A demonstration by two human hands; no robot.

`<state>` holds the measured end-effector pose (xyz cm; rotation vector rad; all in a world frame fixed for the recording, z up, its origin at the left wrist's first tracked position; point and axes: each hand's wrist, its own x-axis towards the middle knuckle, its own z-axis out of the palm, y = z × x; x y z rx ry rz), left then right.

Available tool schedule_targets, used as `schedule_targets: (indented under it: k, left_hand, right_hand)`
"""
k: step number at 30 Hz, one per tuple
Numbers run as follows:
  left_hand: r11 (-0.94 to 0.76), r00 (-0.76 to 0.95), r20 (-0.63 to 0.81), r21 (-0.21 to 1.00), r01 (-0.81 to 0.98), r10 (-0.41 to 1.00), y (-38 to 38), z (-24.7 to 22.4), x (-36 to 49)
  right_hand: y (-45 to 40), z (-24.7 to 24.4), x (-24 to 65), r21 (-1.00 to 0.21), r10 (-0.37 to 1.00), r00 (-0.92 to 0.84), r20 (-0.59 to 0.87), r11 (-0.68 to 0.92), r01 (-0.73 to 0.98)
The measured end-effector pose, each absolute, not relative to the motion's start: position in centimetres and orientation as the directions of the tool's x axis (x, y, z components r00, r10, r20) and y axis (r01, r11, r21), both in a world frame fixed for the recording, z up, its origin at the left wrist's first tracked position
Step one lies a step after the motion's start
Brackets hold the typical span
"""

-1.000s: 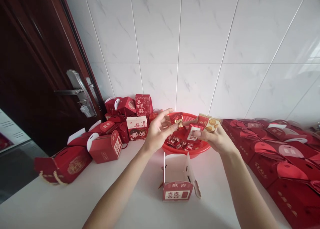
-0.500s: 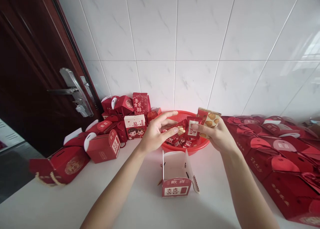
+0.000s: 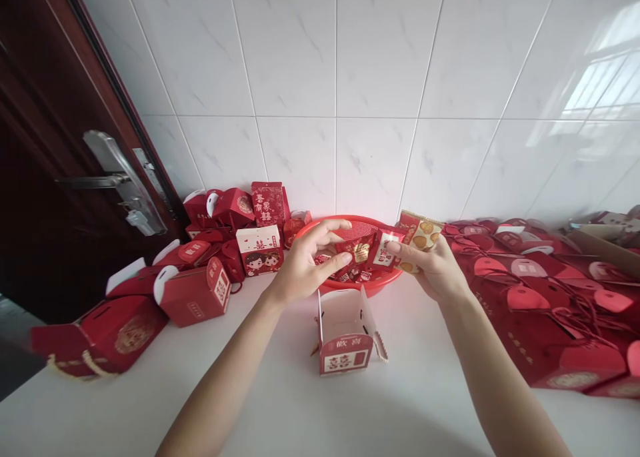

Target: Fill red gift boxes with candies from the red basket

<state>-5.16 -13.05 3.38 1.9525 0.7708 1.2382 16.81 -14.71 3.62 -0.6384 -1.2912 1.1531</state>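
A wall of pale, grey-veined tiles [image 3: 295,50] rises behind a white tabletop [image 3: 400,404], with a dark door [image 3: 55,117] standing to the left and window light reflected at the upper right. Near the tabletop's far edge, around its middle, sits a red plastic basket [image 3: 367,286] with small wrapped packets [image 3: 356,275] in it, and both hands are above it. The right hand [image 3: 439,270] is closed, its thumb pressed flat on a white-labelled red packet [image 3: 384,249]; a gold biscuit packet [image 3: 425,234] fans out behind that one, in the same grip. The left hand [image 3: 303,264] is half open, index finger lifted and the others loosely curled, its thumb tip meeting the left edge of a red-and-gold packet [image 3: 360,249]; whether its fingers pinch that packet from behind cannot be told. All three packets are clustered over the basket, below the two index fingers. An open-topped carton [image 3: 346,344] stands upright just in front of the basket, between the forearms. Closed red gift boxes [image 3: 197,297] crowd toward the tabletop's far left corner, while rows of corded boxes [image 3: 535,340] fill its right side back to the far edge.
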Motion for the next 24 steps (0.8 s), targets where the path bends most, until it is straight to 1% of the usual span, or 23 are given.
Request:
schedule_targets:
  k: [3, 5, 6, 8, 10, 11, 14, 16, 18, 21, 24]
  left_hand:
    - [-0.609, 0.420, 0.490, 0.764, 0.214, 0.763, -13.3, 3.8, -5.7]
    - [-0.623, 0.472, 0.439, 0.690, 0.368, 0.765, -13.7, 4.3, -6.6]
    - [-0.617, 0.501, 0.388, 0.640, 0.458, 0.774, -14.0, 4.6, -7.2]
    - [-0.573, 0.547, 0.231, 0.546, 0.612, 0.805, -14.4, 4.9, -8.2]
    - [-0.526, 0.575, 0.073, 0.510, 0.681, 0.815, -14.6, 4.8, -8.8]
    - [-0.509, 0.586, 0.016, 0.516, 0.689, 0.810, -14.6, 4.7, -8.9]
    - [-0.481, 0.616, -0.090, 0.542, 0.689, 0.782, -14.2, 3.8, -8.5]
    - [-0.491, 0.637, -0.138, 0.520, 0.699, 0.759, -13.9, 3.3, -7.8]
    - [-0.530, 0.665, -0.143, 0.493, 0.690, 0.733, -13.6, 3.0, -7.2]
    - [-0.595, 0.718, -0.108, 0.485, 0.641, 0.687, -13.7, 2.7, -6.5]
    - [-0.629, 0.756, -0.096, 0.492, 0.602, 0.648, -13.9, 2.5, -6.1]
  right_hand:
    - [-15.5, 3.4, 17.2, -0.894, 0.914, -0.092, 0.396, 0.360, -0.268]
    - [-16.0, 3.2, 17.5, -0.902, 0.915, -0.094, 0.394, 0.365, -0.229]
    - [-16.2, 3.1, 17.6, -0.909, 0.915, -0.101, 0.390, 0.365, -0.204]
    - [-16.5, 3.0, 17.6, -0.921, 0.918, -0.122, 0.378, 0.359, -0.149]
    - [-16.8, 2.9, 17.4, -0.926, 0.917, -0.144, 0.373, 0.359, -0.117]
    - [-16.8, 3.0, 17.1, -0.927, 0.915, -0.155, 0.373, 0.360, -0.109]
    - [-16.9, 3.0, 16.4, -0.925, 0.905, -0.191, 0.379, 0.369, -0.089]
    - [-16.9, 3.0, 16.3, -0.922, 0.900, -0.206, 0.385, 0.383, -0.052]
    - [-16.9, 2.9, 16.5, -0.915, 0.891, -0.228, 0.392, 0.403, 0.004]
    - [-17.2, 3.0, 17.2, -0.900, 0.875, -0.298, 0.382, 0.425, 0.095]
    - [-17.8, 3.5, 17.8, -0.895, 0.864, -0.349, 0.363, 0.427, 0.125]
